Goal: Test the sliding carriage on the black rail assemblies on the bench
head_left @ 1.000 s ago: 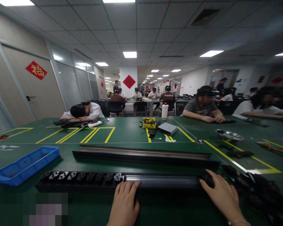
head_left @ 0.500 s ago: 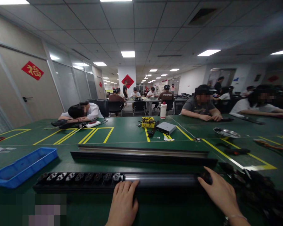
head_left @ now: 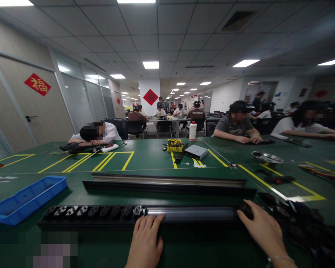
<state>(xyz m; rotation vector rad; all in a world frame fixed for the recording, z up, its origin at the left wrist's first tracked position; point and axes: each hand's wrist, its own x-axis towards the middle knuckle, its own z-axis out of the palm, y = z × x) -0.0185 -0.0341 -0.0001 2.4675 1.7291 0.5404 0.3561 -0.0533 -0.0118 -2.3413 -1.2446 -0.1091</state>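
A long black power strip housing (head_left: 192, 216) lies across the green table in front of me. A row of socket modules (head_left: 104, 211) fills its left half, while the right half is an open, shiny channel. My left hand (head_left: 147, 234) grips the housing's near edge around its middle, fingers beside the last module in the row. At the housing's right end, my right hand (head_left: 261, 225) pinches a dark socket module (head_left: 247, 211) between thumb and fingers. The fingers partly hide that module.
Behind the housing lies a second long black rail (head_left: 167, 182). A blue tray (head_left: 30, 199) stands at left, and a dark pile of parts (head_left: 309, 227) at right. Farther back are a metal bowl (head_left: 267, 158), a grey box (head_left: 195, 152) and a white bottle (head_left: 192, 132). Several people sit around.
My right hand has shifted slightly to the right with the socket module. My left hand stays on the housing. A person standing in the background has moved right.
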